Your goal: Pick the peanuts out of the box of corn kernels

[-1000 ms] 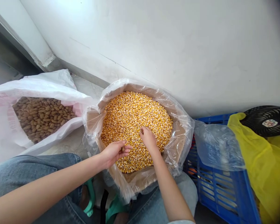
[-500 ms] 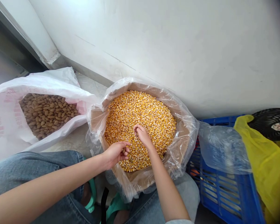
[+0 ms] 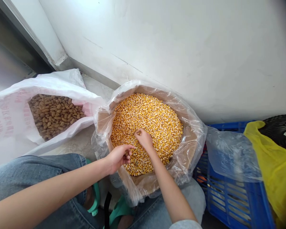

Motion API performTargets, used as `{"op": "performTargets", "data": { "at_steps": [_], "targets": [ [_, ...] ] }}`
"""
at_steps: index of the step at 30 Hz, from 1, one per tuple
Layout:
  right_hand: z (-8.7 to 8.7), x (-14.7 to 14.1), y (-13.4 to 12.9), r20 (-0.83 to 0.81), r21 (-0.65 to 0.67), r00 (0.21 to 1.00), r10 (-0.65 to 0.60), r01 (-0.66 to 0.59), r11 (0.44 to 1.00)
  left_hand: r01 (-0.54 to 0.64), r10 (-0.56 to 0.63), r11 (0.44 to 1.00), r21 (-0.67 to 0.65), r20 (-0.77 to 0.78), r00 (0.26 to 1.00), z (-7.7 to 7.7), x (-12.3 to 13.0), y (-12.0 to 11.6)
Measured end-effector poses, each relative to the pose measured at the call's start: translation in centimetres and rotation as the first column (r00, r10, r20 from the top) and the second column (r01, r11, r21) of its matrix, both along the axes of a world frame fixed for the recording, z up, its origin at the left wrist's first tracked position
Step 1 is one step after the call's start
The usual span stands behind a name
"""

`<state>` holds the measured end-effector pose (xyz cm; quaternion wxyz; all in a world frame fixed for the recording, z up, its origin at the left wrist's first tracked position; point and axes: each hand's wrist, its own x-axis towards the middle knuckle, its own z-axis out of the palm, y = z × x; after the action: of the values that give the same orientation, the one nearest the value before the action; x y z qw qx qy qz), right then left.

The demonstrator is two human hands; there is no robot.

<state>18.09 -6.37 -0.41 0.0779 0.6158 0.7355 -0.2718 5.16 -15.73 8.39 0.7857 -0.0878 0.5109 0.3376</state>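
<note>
Left hand (image 3: 118, 158) curled up at the edge of the pile, fingers closed on some corn kernels (image 3: 154, 124) (how many, hard to count from here). Right hand (image 3: 144, 140) has its fingertips bunched together, pressing into the same pile, directly beneath it! Those kernels fill a cardboard box (image 3: 102, 119) lined with a clear plastic bag (image 3: 193, 133). Off to the left, a white woven sack (image 3: 11, 127) of nuts in the shell (image 3: 54, 116); off to the right, a blue plastic crate (image 3: 231, 203) under a yellow bag (image 3: 274, 171).

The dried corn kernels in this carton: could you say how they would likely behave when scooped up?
Small, hard and glossy, the dried corn kernels likely slip and roll apart. The loose heap should probably flow back around the right hand rather than hold its shape.
</note>
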Motion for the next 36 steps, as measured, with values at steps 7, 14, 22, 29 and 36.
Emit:
{"op": "performTargets", "data": {
  "at_steps": [7, 14, 22, 29, 36],
  "targets": [
    [6.5, 2.4, -2.3, -0.601, -0.229, 0.769, -0.217, 0.094, 0.969, -0.113, 0.113, 0.993, -0.036, -0.008, 0.994, -0.6, 0.3, 0.0],
    [12.2, -0.3, -7.4, -0.465, -0.077, 0.879, 0.107, -0.161, 0.984, -0.038, 0.032, 0.998, 0.059, 0.102, 0.994, -0.6, 1.3, -0.1],
    [12.8, -0.8, -9.1, -0.528, 0.143, 0.800, 0.284, -0.246, 0.959, -0.071, 0.068, 0.997, 0.010, 0.188, 0.980, 0.0, 1.5, -0.2],
    [7.5, 1.0, -1.8, -0.444, 0.237, 0.881, 0.161, -0.058, 0.970, 0.128, -0.128, 0.992, 0.003, 0.081, 0.989, 0.0, 2.1, -0.7],
    [-1.7, -7.7, -2.9, -0.215, 0.155, 0.468, 0.857, -0.850, 0.503, 0.177, -0.179, 0.983, 0.046, 0.031, 0.983, 0.7, 3.0, -1.4]
  ]
}}
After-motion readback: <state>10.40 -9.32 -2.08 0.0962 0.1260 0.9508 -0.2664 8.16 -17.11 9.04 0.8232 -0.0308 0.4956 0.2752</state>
